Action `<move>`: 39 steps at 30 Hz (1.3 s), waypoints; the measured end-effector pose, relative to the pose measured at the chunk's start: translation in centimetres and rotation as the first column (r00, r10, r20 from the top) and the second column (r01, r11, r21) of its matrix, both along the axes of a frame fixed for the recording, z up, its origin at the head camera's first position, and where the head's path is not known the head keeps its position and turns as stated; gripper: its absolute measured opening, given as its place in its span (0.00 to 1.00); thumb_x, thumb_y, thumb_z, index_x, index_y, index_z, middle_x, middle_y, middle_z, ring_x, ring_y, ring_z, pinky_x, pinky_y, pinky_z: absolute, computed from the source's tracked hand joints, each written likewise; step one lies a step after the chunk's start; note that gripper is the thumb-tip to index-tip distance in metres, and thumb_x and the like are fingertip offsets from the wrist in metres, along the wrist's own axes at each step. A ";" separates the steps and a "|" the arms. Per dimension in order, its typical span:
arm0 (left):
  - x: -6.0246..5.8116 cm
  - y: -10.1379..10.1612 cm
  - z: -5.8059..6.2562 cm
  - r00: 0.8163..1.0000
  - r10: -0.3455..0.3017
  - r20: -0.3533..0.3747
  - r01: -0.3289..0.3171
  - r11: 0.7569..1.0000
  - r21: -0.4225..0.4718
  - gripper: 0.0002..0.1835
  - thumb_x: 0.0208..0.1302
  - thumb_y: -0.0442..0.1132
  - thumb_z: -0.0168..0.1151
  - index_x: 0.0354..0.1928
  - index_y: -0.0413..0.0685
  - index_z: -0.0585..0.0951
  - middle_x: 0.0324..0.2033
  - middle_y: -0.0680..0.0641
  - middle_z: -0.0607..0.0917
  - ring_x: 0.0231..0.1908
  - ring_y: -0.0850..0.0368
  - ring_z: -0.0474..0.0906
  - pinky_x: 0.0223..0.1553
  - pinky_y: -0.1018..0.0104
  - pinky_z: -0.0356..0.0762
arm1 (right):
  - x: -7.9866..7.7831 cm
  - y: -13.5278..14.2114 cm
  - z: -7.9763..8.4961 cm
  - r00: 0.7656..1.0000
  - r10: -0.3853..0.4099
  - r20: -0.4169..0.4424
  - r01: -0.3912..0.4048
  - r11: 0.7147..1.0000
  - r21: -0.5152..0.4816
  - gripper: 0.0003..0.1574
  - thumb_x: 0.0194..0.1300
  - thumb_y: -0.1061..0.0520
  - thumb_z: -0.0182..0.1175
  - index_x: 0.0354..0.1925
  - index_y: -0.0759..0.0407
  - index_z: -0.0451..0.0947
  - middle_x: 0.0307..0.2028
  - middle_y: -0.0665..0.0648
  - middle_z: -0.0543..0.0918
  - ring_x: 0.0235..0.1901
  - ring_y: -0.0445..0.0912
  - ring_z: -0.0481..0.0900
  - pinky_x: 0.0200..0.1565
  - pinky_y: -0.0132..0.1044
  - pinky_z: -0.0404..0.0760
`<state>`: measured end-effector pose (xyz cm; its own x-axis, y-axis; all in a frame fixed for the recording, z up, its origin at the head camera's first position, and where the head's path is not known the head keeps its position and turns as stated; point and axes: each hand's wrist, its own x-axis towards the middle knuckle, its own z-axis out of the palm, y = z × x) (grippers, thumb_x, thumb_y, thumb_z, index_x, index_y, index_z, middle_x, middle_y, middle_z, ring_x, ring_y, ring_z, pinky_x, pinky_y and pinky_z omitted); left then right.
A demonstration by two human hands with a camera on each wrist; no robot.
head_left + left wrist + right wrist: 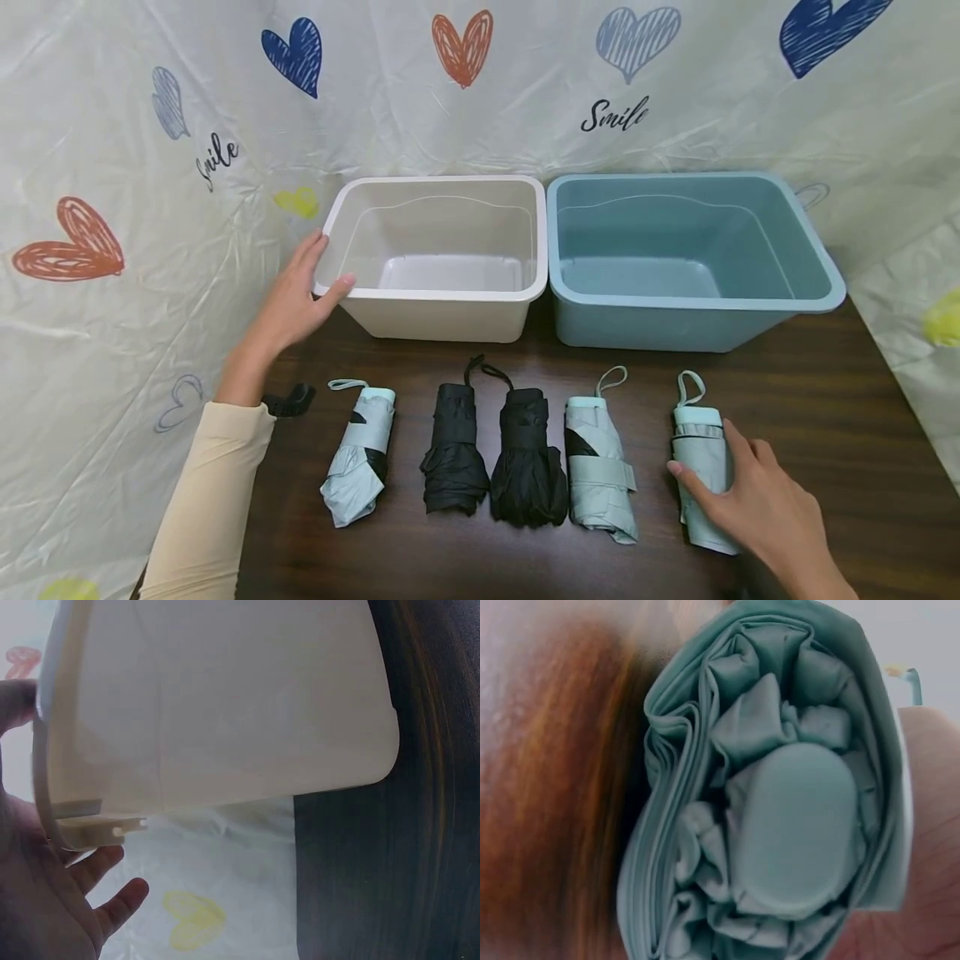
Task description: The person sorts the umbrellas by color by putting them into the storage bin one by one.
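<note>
Head view: my left hand (pixel 302 292), thumb and fingers spread wide, holds the near left corner of the cream bin (pixel 442 296) beside the blue bin (pixel 697 304), while my right hand (pixel 776 504), partly closed, grips the rightmost pale green umbrella (pixel 701 458) between thumb and fingers as it lies on the dark table (pixel 450 571). Left wrist view: my digits meet the cream bin's rim, two fingertips (pixel 126 904) showing past its corner. Right wrist view: the umbrella's rounded end cap (pixel 799 825) sits within folded fabric (pixel 761 712), beside my palm.
</note>
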<state>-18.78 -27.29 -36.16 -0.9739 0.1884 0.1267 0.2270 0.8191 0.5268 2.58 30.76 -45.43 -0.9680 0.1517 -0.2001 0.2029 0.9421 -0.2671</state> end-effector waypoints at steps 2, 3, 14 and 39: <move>-0.2 -0.1 -0.1 1.000 -0.001 0.011 0.001 1.000 0.011 0.49 0.75 0.63 0.57 0.85 0.43 0.52 0.86 0.41 0.50 0.84 0.37 0.48 0.81 0.33 0.49 | 0.0 0.1 0.1 1.000 -0.002 0.029 0.002 1.000 0.008 0.73 0.63 0.17 0.58 0.78 0.72 0.57 0.55 0.83 0.74 0.31 0.65 0.83 0.21 0.47 0.69; -0.2 0.0 -0.1 1.000 -0.001 0.009 0.001 1.000 0.017 0.49 0.75 0.62 0.57 0.85 0.43 0.52 0.86 0.40 0.50 0.84 0.36 0.48 0.81 0.33 0.49 | 0.0 0.2 0.1 0.999 -0.002 0.041 0.001 1.000 0.013 0.73 0.63 0.16 0.58 0.77 0.73 0.57 0.55 0.84 0.74 0.32 0.66 0.83 0.21 0.47 0.70; -1.6 0.4 0.1 1.000 0.003 0.023 -0.004 0.999 0.048 0.50 0.72 0.62 0.60 0.85 0.44 0.52 0.85 0.39 0.52 0.84 0.36 0.50 0.82 0.33 0.49 | 0.7 0.3 0.3 0.996 0.004 0.094 -0.004 1.000 -0.004 0.74 0.64 0.16 0.57 0.78 0.74 0.55 0.57 0.83 0.73 0.36 0.64 0.84 0.22 0.46 0.70; -2.7 0.0 -1.1 0.996 -0.048 -0.071 0.050 0.998 0.030 0.51 0.71 0.61 0.57 0.85 0.41 0.51 0.85 0.37 0.52 0.84 0.35 0.49 0.82 0.34 0.48 | -0.2 0.3 0.5 0.997 -0.040 0.063 0.042 0.998 -0.041 0.63 0.64 0.24 0.64 0.67 0.78 0.68 0.51 0.80 0.80 0.32 0.59 0.83 0.24 0.47 0.73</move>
<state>-21.51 -27.27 -37.31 -0.9521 0.2304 0.2010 0.3036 0.7895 0.5334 2.34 31.10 -44.92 -0.9466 0.1811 -0.2669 0.2586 0.9207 -0.2924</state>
